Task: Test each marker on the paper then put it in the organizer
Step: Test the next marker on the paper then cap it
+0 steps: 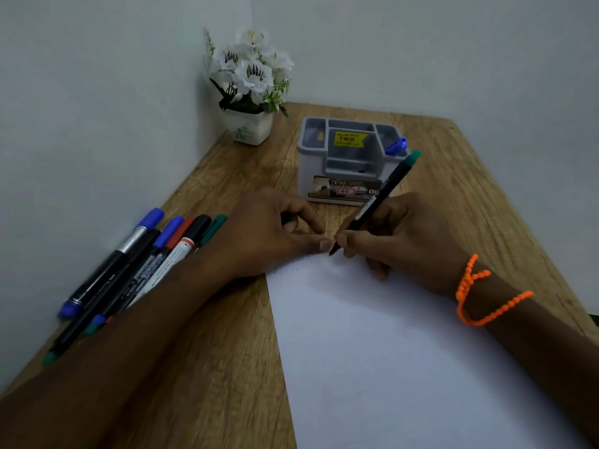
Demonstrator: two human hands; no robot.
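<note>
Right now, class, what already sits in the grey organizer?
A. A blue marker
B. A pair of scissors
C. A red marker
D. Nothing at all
A: a blue marker pokes out of the right-hand compartment of the grey organizer, while the right hand holds a green-capped marker with its tip at the top edge of the white paper.

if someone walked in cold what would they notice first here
Probably the right hand in the middle, gripping a black marker with a green end, tip down at the far edge of the white paper, with a bright orange beaded cord on that wrist. Next, the row of markers lying along the left wall, and the grey organizer with its yellow price sticker behind the hands.
</note>
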